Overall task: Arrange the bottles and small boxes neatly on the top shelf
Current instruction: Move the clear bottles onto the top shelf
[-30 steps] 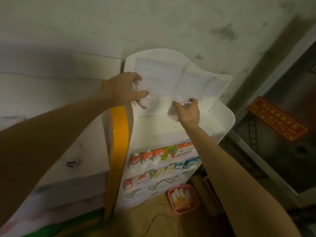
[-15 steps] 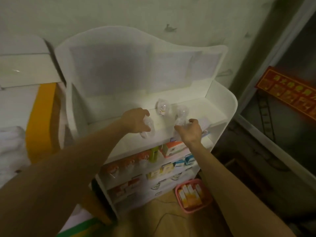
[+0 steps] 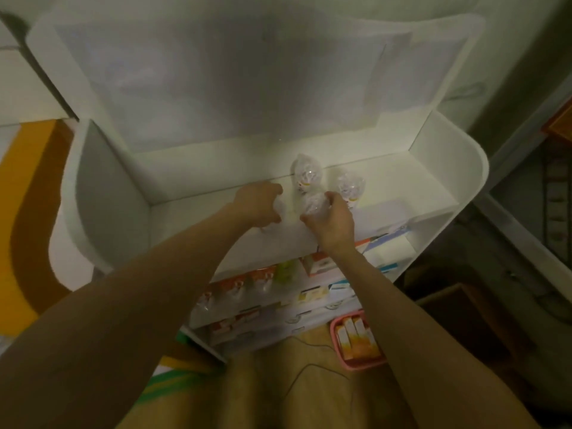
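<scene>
Bottles of clear plastic stand on the top shelf of a white rack, grouped near the middle of the shelf. One bottle stands upright close to the back edge, its label showing an orange mark. A second bottle stands upright just to the right of it and a little nearer the front edge. A third bottle sits in front of these two, and the right hand grips it: the fingers curl round its near side, and the thumb lies against its left side. The left hand reaches in beside it toward the middle of the shelf, fingers curled downward round a pale clear object, likely a fourth bottle, though most of it is hidden under the hand. The two hands lie near each other but apart, with bare shelf between them.

A flat white box lies near the shelf's right end, toward the front edge. The left half of the shelf shows only its white board.

Lower shelves hold rows of small boxes, orange-and-white and blue-and-white, blurred in dim light. On the floor to the right of the rack sits a pink basket with orange packets in it.
</scene>
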Available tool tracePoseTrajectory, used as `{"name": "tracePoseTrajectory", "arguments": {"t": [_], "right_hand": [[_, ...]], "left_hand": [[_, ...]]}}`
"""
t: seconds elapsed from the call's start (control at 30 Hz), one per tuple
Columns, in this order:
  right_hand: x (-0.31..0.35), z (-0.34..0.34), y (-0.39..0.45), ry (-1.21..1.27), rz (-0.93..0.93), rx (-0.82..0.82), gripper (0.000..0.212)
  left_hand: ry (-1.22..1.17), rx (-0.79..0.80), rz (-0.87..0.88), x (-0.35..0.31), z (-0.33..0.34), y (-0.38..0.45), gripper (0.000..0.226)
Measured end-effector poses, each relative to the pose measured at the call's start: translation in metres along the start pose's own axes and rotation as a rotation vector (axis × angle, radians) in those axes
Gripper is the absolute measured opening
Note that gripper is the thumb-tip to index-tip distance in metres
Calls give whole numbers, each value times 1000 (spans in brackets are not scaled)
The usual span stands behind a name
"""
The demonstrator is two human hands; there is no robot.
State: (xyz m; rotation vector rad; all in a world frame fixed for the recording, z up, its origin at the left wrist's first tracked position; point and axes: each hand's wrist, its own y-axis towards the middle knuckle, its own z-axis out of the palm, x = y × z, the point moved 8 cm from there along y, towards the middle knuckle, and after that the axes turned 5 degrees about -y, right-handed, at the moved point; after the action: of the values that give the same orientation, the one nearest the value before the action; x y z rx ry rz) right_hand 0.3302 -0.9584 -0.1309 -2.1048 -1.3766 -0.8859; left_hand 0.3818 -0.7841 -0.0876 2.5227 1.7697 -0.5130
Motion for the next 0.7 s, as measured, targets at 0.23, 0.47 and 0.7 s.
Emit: {"name": "tracePoseTrajectory", "arguments": {"t": [0.23, 0.47, 0.7], "right_hand": [[12, 3, 4, -263, -179, 29, 98], [48, -22, -8, -493, -357, -115, 82], [142, -32, -36, -454, -467, -240, 72]], "left_hand": [[-54, 64, -26, 8, 7, 3, 97], [81, -41, -20, 22, -28, -19, 94], [255, -402, 145, 42, -132, -70, 75]]}}
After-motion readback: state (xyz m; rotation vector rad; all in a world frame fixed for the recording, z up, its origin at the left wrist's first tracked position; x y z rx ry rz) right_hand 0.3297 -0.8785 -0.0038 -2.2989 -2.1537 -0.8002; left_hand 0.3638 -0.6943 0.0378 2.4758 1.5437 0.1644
